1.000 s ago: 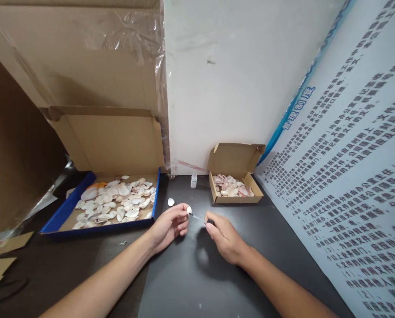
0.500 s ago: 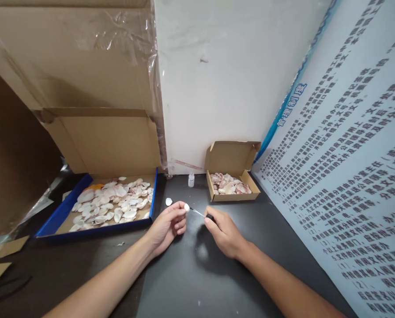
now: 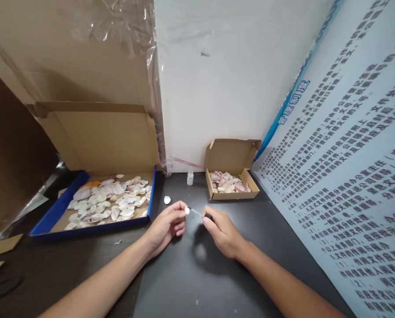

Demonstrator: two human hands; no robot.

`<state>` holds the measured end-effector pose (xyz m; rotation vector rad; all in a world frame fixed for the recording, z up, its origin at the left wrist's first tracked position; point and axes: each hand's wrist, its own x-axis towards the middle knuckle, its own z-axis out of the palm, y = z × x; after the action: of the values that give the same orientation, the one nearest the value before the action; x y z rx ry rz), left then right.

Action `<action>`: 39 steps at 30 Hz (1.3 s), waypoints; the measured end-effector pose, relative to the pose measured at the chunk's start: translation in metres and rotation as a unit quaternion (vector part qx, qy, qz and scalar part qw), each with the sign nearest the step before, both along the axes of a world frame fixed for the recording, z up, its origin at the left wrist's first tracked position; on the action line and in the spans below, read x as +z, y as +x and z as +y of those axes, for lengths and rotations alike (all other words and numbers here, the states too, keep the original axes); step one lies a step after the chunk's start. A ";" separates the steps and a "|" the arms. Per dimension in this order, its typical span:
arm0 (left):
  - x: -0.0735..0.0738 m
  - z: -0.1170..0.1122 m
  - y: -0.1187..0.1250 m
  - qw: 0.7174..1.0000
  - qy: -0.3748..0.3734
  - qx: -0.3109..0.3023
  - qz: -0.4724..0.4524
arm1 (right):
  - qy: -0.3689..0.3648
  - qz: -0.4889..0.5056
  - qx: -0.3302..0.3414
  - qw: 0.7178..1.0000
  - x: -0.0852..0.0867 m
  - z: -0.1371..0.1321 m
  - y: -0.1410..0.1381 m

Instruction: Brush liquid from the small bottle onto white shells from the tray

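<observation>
My left hand (image 3: 167,229) pinches a small white seashell (image 3: 187,211) between thumb and fingertips. A thin brush applicator (image 3: 196,212) with a black cap is in my right hand (image 3: 224,232), its stem pointing left. The dark brush tip is at the upper edge of the shell. Behind my hands a small clear glass bottle (image 3: 190,178) with a label stands upright on the dark table. Another white shell (image 3: 167,200) lies on the table just beyond my left hand.
On the left is an open blue-edged cardboard box (image 3: 152,194) of many pale shells. A smaller open cardboard box (image 3: 234,196) of reddish shells sits at the back right. A white panel (image 3: 197,101) and a printed poster (image 3: 343,176) border the table.
The brush tip has shifted slightly up and left, to the shell's upper edge. The view has shifted a little. Both hands keep their hold.
</observation>
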<state>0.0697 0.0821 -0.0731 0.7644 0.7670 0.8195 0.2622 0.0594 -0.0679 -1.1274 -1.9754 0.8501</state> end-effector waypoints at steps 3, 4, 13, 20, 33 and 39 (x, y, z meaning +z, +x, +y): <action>0.000 -0.001 0.001 1.000 0.014 -0.004 0.015 | -0.002 0.020 0.002 1.000 0.000 0.000 0.000; 0.000 -0.002 0.002 1.000 0.018 -0.005 0.021 | 0.000 0.025 0.012 1.000 0.000 0.000 0.000; -0.003 -0.002 0.003 0.999 0.033 -0.016 0.032 | 0.010 0.021 0.002 1.000 -0.002 0.001 0.000; 0.000 -0.002 0.001 1.000 0.012 -0.016 0.021 | 0.004 0.008 -0.016 1.000 -0.001 0.001 0.001; 0.000 -0.002 -0.001 0.999 -0.001 -0.032 0.004 | 0.010 -0.006 0.004 1.000 -0.002 0.000 0.000; -0.001 -0.002 0.000 0.999 0.001 -0.035 0.008 | 0.014 0.006 0.003 1.000 -0.001 -0.001 0.000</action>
<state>0.0693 0.0803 -0.0740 0.7966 0.7498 0.7511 0.2623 0.0585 -0.0685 -1.0989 -1.9756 0.8282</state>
